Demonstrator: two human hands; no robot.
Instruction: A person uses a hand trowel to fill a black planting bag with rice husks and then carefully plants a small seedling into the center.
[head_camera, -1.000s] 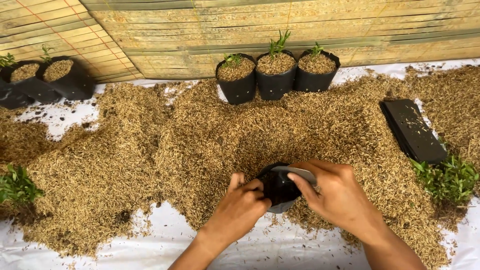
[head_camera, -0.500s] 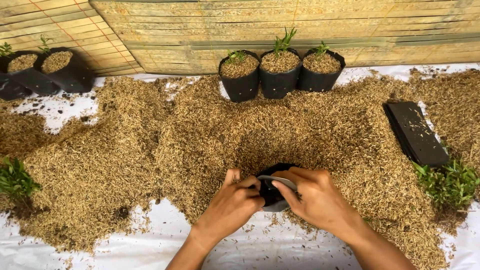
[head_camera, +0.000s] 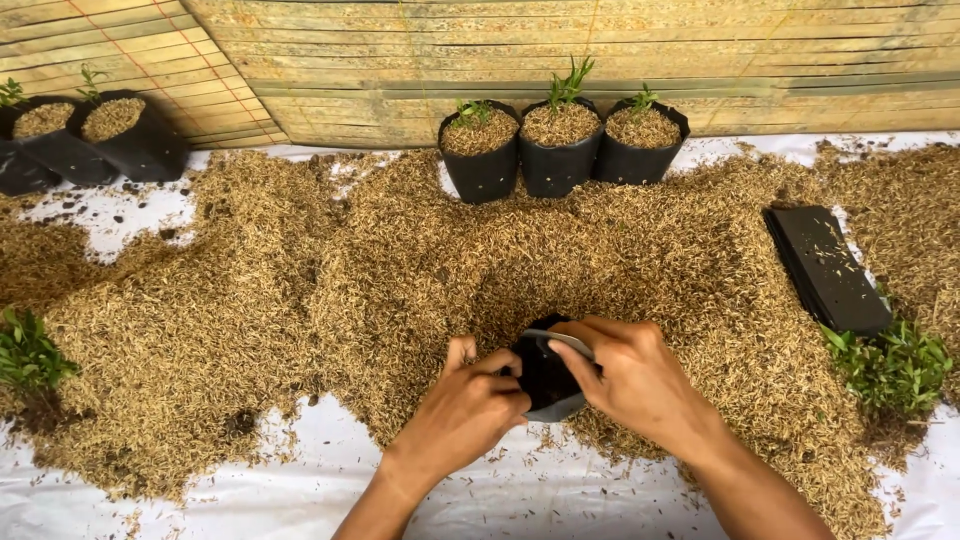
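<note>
Where the ground is covered by a white sheet (head_camera: 560, 500), a broad heap of tan rice husk (head_camera: 400, 270) spreads across nearly the whole width of the view, thinning to bare sheet at the near edge and in patches at the far left. Behind it runs a wall of woven bamboo slats (head_camera: 600, 50). Against that wall, near the middle, stand three black grow bags (head_camera: 560, 150) side by side and touching, each upright, filled with husk and carrying a small green shoot. More filled bags of the same kind (head_camera: 90, 140) sit at the far left, also upright. On the right, a flat stack of empty black bags (head_camera: 825, 265) lies on the husk, and just in front of it is a clump of green seedlings (head_camera: 890, 365); another clump of seedlings (head_camera: 30, 355) lies at the left edge.

At the near edge of the heap, the two hands meet over one small black bag (head_camera: 545, 375), which sits low on the husk between them. The left hand (head_camera: 465, 410) has its fingers curled around the bag's left side. The right hand (head_camera: 635, 385) pinches the bag's upper rim between thumb and fingers, holding its mouth partly open.
</note>
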